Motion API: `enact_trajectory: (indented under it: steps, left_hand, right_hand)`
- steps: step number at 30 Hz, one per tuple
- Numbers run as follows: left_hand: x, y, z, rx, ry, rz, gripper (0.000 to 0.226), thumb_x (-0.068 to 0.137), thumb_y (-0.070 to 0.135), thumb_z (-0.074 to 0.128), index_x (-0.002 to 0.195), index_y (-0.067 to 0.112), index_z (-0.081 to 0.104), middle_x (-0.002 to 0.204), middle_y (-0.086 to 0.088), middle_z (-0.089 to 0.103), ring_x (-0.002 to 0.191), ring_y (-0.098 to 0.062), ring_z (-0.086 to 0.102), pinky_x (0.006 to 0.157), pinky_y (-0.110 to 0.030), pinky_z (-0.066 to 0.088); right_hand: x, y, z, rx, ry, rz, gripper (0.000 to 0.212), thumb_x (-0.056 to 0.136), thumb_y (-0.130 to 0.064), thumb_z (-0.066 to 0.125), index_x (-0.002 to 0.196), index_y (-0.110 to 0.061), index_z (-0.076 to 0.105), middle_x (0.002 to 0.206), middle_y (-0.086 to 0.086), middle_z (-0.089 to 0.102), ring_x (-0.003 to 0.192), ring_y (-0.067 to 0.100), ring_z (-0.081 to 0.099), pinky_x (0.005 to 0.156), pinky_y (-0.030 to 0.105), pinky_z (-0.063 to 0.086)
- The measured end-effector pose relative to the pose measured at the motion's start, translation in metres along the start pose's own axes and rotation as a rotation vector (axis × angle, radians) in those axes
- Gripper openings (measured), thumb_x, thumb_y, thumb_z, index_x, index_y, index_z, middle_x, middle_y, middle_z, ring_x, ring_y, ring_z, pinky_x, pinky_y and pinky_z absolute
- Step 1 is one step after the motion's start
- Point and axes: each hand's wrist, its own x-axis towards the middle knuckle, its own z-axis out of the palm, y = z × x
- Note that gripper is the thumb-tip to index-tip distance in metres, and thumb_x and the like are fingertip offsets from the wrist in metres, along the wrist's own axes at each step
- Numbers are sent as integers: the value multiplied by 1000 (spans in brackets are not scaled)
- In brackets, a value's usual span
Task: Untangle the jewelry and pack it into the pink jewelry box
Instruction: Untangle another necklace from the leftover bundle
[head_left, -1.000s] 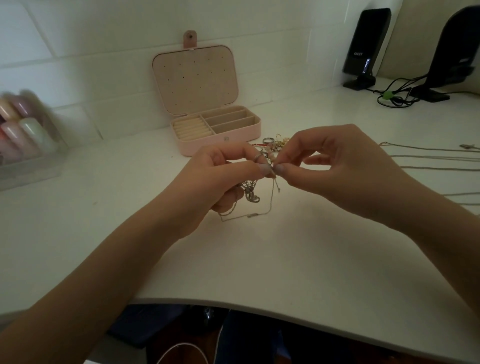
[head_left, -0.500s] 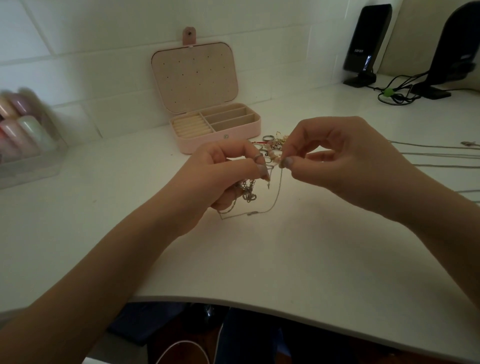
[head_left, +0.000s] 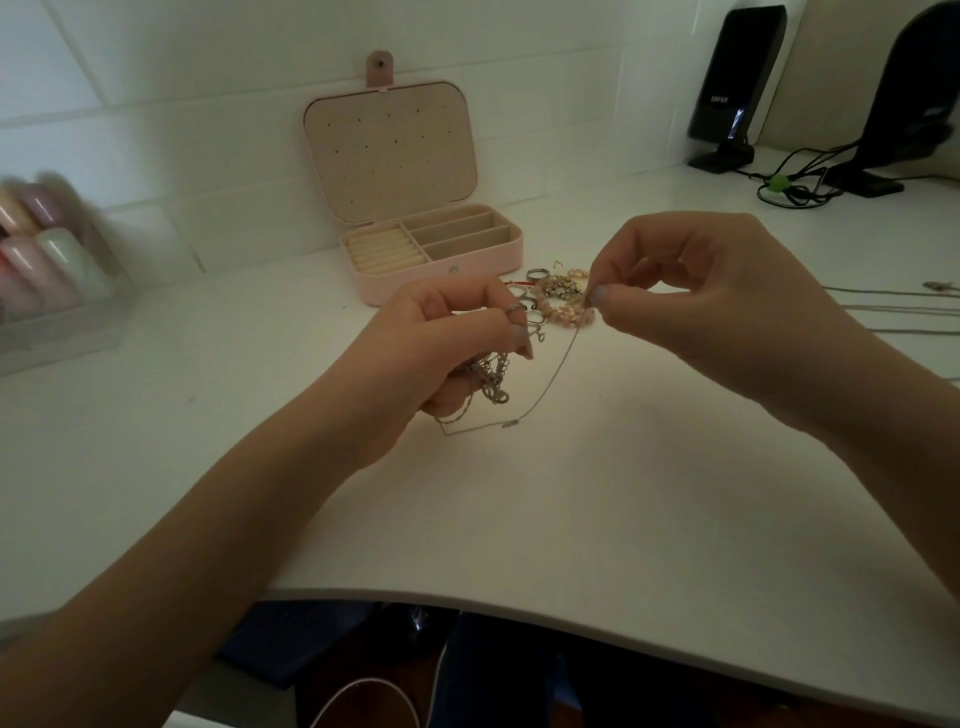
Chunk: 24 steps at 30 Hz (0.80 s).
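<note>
In front of the open pink jewelry box (head_left: 436, 249), the left hand (head_left: 441, 353) grips a limp chain tangle (head_left: 491, 376) while the right hand (head_left: 696, 296) pinches one thin, snag-prone chain (head_left: 558, 366) at its end.

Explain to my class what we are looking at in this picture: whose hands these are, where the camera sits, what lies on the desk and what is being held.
There is no machine here. A person wears a wide-angle camera on the head, looking forward and down, so the two arms reaching in from below are their own.

The left hand grips a tangled clump of chains. The right hand pinches one thin chain that runs down from its fingertips to the tangle, with a small clasp near the bend.

On the white desk, behind the hands, stands the pink jewelry box, its lid open and its compartments looking empty. Between box and hands lies a small pile of rings and a pink beaded piece. More thin chains lie at the right. Two black speakers and cables stand at the back right; at the left is a blurred clear container.
</note>
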Motion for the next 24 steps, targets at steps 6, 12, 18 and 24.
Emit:
enact_trajectory:
  steps: [6, 12, 18, 24]
  left_hand:
    - [1, -1, -1, 6, -4, 4, 18, 71, 14, 57, 56, 22, 61, 48, 8, 41, 43, -11, 17, 45, -22, 8]
    - [1, -2, -1, 9, -9, 3, 15, 70, 14, 58, 57, 21, 60, 49, 6, 40, 43, -12, 16, 45, -22, 8]
    - [1, -2, -3, -5, -26, -1, 7, 72, 14, 59, 66, 16, 59, 48, 9, 47, 40, -8, 19, 45, -19, 10]
    - [1, 0, -2, 21, -13, 0, 9, 69, 18, 74, 64, 22, 68, 66, -23, 49, 42, -10, 18, 43, -18, 11]
  right_hand:
    - [1, 1, -2, 126, -10, 68, 11, 67, -28, 67, 73, -19, 68, 65, -6, 67, 64, 3, 57, 66, 22, 45]
    - [2, -2, -4, 322, -28, 115, 8, 73, -16, 62, 67, -19, 66, 65, -4, 65, 71, 10, 61, 90, 43, 53]
    - [2, -3, -7, 340, -32, 221, 18, 88, -3, 49, 74, -8, 59, 55, -1, 63, 56, 11, 61, 85, 34, 58]
    - [0, 6, 3, -214, -260, 228, 14, 78, -31, 59, 74, -19, 64, 43, -16, 50, 40, 0, 44, 53, 8, 40]
